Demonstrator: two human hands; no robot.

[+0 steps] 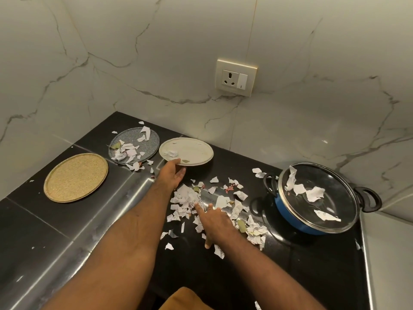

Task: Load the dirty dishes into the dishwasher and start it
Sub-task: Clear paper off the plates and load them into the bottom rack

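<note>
A cream plate point(192, 151) is lifted off the black counter at its near edge, and my left hand point(173, 173) grips that edge, thumb on top and fingers underneath. It carries a crumpled paper scrap and a leaf. Behind it to the left lies a grey speckled plate point(152, 139) covered with torn paper. A gold textured plate point(76, 177) sits further left. On the right stands a blue pot point(288, 209) with a glass lid point(317, 195) and paper scraps on it. My right hand point(214, 222) rests flat, fingers spread, on a heap of torn paper point(187, 200).
Torn paper and dry leaves are scattered over the black counter point(55, 231) between the plates and the pot. Marble walls close the counter at the back and left. A wall socket point(235, 78) is above. The counter's right edge runs just past the pot.
</note>
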